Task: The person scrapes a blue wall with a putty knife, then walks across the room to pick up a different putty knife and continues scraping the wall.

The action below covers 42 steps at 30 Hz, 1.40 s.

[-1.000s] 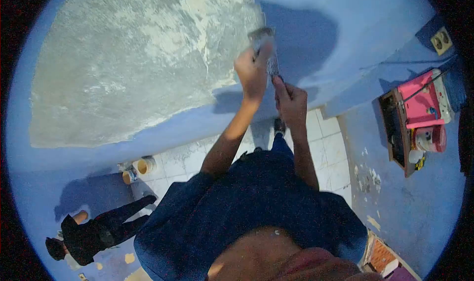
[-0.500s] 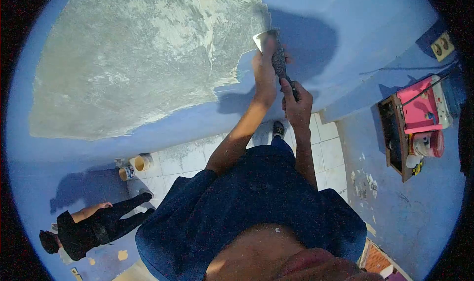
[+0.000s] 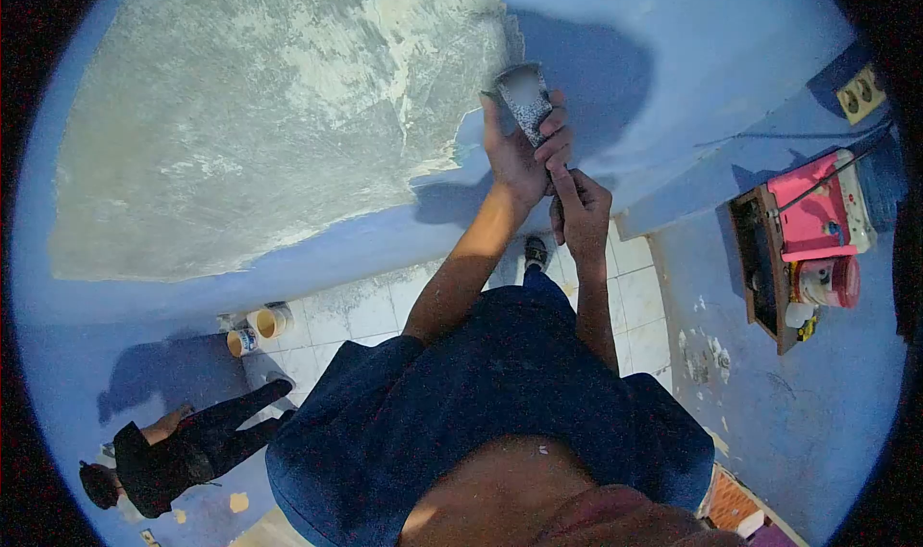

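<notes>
A scraper (image 3: 528, 110) with a dark speckled surface and a wide end lies in my left hand (image 3: 517, 162), in front of the wall. The thumb is on one side of it and the fingers curl round the other. Just below, my right hand (image 3: 583, 212) is closed at the lower end of the scraper's handle, which the fingers mostly hide. To the left of both hands is a large grey plastered patch (image 3: 260, 124) with a ragged edge on the blue wall (image 3: 615, 28). My hands' shadow falls on the blue paint.
A wooden wall shelf (image 3: 761, 268) holds a pink container (image 3: 812, 206) and a tub (image 3: 825, 282) at right, below a socket (image 3: 860, 95). Two open buckets, one white (image 3: 271, 322), stand on the tiled floor (image 3: 336, 307). Another person (image 3: 163, 456) stands at lower left.
The scraper has turned in my hands, so its broad speckled face now shows instead of the bright blade. My left hand has rolled palm up, fingers round the scraper. The other person's arm has shifted.
</notes>
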Each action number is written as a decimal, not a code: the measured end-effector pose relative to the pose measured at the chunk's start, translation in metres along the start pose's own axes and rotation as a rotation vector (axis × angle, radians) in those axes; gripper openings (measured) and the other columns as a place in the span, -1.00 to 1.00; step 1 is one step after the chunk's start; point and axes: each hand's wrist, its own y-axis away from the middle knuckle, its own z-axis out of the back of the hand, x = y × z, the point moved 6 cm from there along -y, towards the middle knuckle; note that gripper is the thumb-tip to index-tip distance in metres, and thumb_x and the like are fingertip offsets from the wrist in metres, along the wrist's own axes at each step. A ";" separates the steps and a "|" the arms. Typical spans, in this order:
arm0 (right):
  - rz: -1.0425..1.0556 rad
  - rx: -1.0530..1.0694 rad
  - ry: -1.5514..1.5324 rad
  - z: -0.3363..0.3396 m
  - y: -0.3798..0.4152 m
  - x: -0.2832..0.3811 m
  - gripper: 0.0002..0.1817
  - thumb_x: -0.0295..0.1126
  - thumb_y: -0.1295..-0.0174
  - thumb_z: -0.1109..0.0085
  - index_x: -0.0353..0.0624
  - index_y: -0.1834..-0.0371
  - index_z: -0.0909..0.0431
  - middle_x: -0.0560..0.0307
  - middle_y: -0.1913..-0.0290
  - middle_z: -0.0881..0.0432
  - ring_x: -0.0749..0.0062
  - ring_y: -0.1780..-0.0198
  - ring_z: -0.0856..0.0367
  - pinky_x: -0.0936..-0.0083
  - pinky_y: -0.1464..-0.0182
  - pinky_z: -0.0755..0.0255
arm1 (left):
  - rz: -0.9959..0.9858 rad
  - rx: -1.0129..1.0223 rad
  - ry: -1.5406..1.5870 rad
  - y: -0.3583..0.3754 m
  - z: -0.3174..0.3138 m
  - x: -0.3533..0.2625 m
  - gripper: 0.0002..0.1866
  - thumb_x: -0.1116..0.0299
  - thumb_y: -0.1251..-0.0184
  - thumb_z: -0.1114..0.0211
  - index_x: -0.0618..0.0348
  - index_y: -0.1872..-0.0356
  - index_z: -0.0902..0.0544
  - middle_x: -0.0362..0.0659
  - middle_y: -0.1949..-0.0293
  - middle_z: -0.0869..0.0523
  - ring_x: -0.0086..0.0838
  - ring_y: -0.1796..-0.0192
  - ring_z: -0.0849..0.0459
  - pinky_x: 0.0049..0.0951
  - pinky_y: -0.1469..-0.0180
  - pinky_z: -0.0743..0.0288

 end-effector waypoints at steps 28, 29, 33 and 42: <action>0.010 -0.112 0.014 0.014 0.006 -0.023 -0.49 -0.10 -0.30 -0.14 -0.14 0.76 -0.39 0.37 0.76 -0.30 0.74 0.73 -0.17 0.64 0.68 0.04 | 0.389 0.127 0.019 -0.021 0.005 0.013 -0.62 0.21 -0.47 0.14 0.10 0.57 -0.42 -0.37 0.86 -0.16 -0.61 0.80 -0.09 -0.54 0.62 -0.07; -0.076 -0.094 -0.068 0.011 0.004 -0.031 -0.49 -0.09 -0.29 -0.15 -0.16 0.76 -0.40 0.36 0.76 -0.31 0.73 0.73 -0.17 0.64 0.68 0.05 | 0.422 0.192 0.075 -0.026 0.016 0.012 -0.63 0.20 -0.47 0.14 0.10 0.55 -0.42 -0.37 0.85 -0.17 -0.61 0.80 -0.09 -0.53 0.63 -0.07; -0.027 -0.086 -0.002 0.008 -0.002 -0.005 -0.46 -0.03 -0.26 -0.16 -0.15 0.77 -0.40 0.35 0.78 -0.30 0.70 0.75 -0.19 0.63 0.70 0.06 | 0.407 0.043 0.007 -0.026 0.001 0.009 -0.49 0.29 -0.46 0.17 -0.06 0.83 -0.27 -0.34 0.93 -0.17 -0.58 0.86 -0.08 -0.57 0.71 -0.06; -0.042 -0.111 -0.032 0.003 0.007 -0.017 -0.44 0.00 -0.28 -0.13 -0.12 0.79 -0.35 0.37 0.77 -0.28 0.71 0.74 -0.14 0.65 0.68 0.07 | 0.549 0.178 0.115 -0.023 0.001 0.010 -0.49 0.30 -0.44 0.15 -0.04 0.85 -0.26 -0.32 0.93 -0.17 -0.58 0.85 -0.08 -0.56 0.68 -0.09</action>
